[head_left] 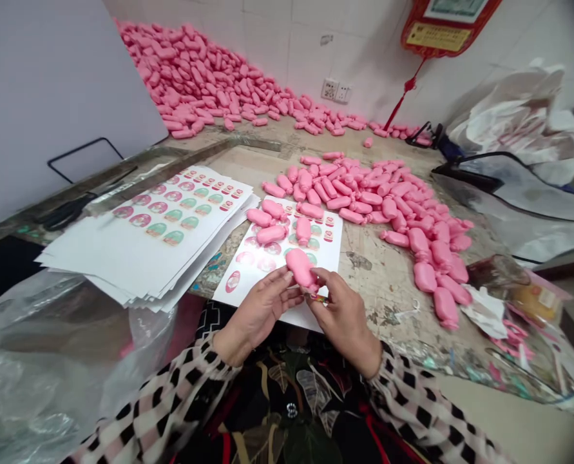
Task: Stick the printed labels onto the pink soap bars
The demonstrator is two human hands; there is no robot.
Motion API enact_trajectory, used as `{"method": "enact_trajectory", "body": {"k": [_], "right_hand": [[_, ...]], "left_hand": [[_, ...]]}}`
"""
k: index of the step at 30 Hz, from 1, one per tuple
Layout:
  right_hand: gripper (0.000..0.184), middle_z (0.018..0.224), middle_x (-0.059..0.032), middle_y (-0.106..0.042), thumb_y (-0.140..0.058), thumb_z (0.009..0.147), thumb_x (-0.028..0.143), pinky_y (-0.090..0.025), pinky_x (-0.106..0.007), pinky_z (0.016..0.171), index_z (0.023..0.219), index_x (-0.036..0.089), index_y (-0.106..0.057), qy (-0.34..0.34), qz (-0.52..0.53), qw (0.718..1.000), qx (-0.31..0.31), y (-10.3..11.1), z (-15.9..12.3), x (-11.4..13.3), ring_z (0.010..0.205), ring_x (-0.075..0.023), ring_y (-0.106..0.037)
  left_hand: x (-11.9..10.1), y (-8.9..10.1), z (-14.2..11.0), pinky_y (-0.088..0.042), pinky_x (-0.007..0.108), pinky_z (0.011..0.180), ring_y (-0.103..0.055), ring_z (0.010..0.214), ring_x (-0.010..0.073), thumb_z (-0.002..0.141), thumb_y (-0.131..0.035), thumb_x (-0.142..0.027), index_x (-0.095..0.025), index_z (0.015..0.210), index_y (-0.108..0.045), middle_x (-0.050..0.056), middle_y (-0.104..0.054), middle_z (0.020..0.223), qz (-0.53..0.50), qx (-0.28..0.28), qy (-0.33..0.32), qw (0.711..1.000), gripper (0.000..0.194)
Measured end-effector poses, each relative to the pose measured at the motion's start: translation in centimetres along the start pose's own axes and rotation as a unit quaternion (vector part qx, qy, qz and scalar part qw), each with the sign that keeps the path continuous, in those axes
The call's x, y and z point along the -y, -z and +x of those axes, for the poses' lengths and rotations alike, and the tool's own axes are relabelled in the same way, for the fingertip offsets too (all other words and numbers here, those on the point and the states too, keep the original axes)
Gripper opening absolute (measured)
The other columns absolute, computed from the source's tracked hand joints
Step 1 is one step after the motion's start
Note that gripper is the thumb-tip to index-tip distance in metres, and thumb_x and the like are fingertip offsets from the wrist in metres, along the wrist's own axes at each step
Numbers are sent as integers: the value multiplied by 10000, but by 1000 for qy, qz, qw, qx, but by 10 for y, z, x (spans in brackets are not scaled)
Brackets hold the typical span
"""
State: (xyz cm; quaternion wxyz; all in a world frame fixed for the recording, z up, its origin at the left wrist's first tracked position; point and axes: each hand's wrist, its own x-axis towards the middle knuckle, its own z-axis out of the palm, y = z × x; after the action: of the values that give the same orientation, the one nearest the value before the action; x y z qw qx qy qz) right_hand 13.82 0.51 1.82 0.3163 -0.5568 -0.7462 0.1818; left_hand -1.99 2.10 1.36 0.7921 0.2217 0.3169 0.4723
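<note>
My left hand [267, 303] holds a small pink plastic bottle [299, 267] between thumb and fingers, its neck pointing down toward my right hand. The right hand [341, 309] is closed at the bottle's neck end, pinching what looks like a small coloured sticker [321, 298], partly hidden by the fingers. Both hands are over a white sticker sheet [238, 258] with oval pink and green labels, some places on it bare. Several pink bottles [272, 233] lie on the far part of that sheet.
A stack of sticker sheets [107, 248] is at the left. Loose pink bottles [378, 187] spread over the table to the right, and a big heap [209, 77] rises against the wall. Plastic bags [523, 193] and pink scissors [513, 338] lie at the right.
</note>
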Motion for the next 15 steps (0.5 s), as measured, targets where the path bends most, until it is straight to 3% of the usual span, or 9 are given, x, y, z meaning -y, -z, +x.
{"method": "enact_trajectory", "body": {"k": [6,15], "right_hand": [[307,958,-67,-603,-488,846,275,-459,-302,732,1147,218,-486,30,8,998,49,-15,0,20,844,-199,-585],[240,942,-56,-595,-513,847,307,-449,-287,711,1068,217,-489,75,16,992,100,-36,-1,38,842,-186,-577]], "left_hand": [[-2,12,-6,-471,245,730,-597,697,110,836,-578,-255,-158,874,-629,19,-644,763,-59,-18,-2,998,116],[-8,29,-19,-504,282,778,-638,806,160,821,-584,-230,-125,985,-622,73,-671,922,-131,-64,46,988,199]]}}
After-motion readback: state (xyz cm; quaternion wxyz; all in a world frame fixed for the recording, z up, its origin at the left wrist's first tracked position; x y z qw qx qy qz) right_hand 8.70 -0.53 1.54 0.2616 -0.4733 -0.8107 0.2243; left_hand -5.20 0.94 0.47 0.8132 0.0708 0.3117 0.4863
